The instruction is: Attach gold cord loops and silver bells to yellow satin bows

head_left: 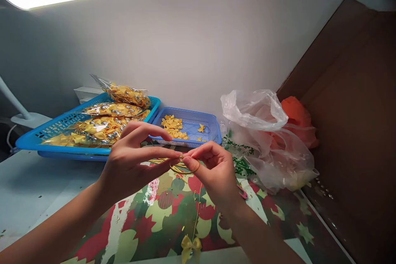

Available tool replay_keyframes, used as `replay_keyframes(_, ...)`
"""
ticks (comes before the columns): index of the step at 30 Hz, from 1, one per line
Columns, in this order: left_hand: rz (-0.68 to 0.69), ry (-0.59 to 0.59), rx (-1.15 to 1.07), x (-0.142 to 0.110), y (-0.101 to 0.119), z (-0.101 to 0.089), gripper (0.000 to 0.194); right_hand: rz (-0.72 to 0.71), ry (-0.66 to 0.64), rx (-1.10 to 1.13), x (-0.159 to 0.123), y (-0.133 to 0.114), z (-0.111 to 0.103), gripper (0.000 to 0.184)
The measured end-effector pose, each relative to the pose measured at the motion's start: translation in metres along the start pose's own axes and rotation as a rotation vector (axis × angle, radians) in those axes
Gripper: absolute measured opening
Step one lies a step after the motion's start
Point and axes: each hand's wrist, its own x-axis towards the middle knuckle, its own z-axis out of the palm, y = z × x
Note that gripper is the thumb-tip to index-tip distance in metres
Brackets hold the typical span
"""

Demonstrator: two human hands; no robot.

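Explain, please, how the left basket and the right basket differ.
The left basket looks larger than the right basket. The left basket holds filled clear bags; the right basket holds loose yellow pieces. The left basket is brighter blue, the right basket more purplish. Both are blue with openwork sides.

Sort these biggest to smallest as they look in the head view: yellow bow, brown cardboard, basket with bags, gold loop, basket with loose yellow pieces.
1. Brown cardboard
2. Basket with bags
3. Basket with loose yellow pieces
4. Yellow bow and gold loop: too alike to rank
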Motion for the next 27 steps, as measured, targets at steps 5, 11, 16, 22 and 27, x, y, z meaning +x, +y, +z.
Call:
replay_keyframes(5,0.001,0.029,0.013,0.001,0.003,-0.001,0.019,0.040,0.008,0.065,-0.001,0.003,0.001,0.017)
replay_keyframes(11,0.010,0.023,0.029,-0.001,0.002,-0.001,0.017,0.062,0.007,0.095,-0.001,0.002,0.001,0.019)
replay_keyframes(16,0.024,0.025,0.026,-0.002,0.004,0.000,0.023,0.065,-0.006,0.104,0.000,0.002,0.001,0.019)
replay_keyframes(22,0.040,0.048,0.055,-0.001,0.002,0.002,0.022,0.113,0.020,0.088,0.001,0.002,0.000,0.028)
replay_keyframes(27,-0.195,-0.207,0.045,-0.005,-0.006,0.001,0.012,0.110,0.053,0.090,0.002,-0.001,-0.001,0.036)
